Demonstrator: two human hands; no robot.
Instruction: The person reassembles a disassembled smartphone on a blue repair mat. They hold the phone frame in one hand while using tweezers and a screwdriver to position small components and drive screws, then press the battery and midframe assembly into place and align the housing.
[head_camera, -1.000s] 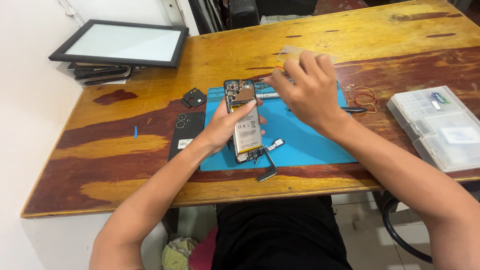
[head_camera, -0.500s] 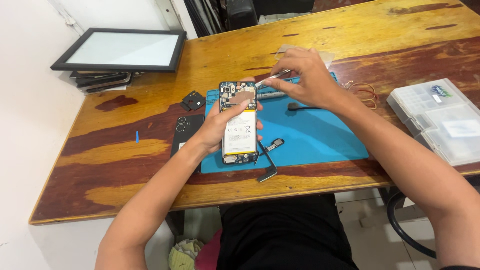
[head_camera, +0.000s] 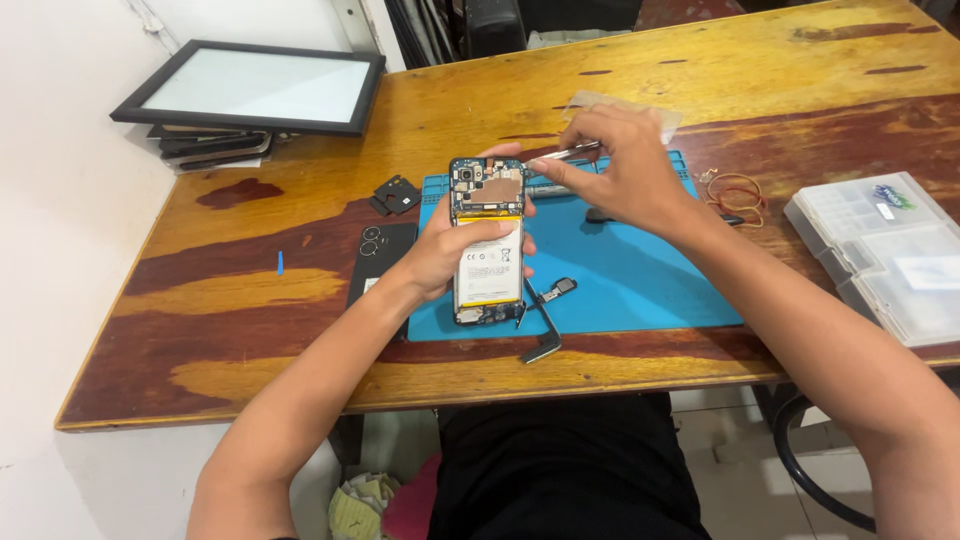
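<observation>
Left hand (head_camera: 452, 255) gripped the opened phone (head_camera: 487, 240), back cover (head_camera: 378, 262) already off, while right hand (head_camera: 620, 170) pinched tweezers (head_camera: 565, 155) at its board, parts yet unremoved.

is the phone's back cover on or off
Off. The phone, held in the left hand, shows its bare battery and circuit board.

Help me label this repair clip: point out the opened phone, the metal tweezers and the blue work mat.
Opened black phone with exposed battery (head_camera: 488, 262): head view, on the battery.
Thin metal tweezers (head_camera: 568, 155): head view, on the shaft.
Blue rectangular rubber work mat (head_camera: 640, 285): head view, on a bare part.
</observation>
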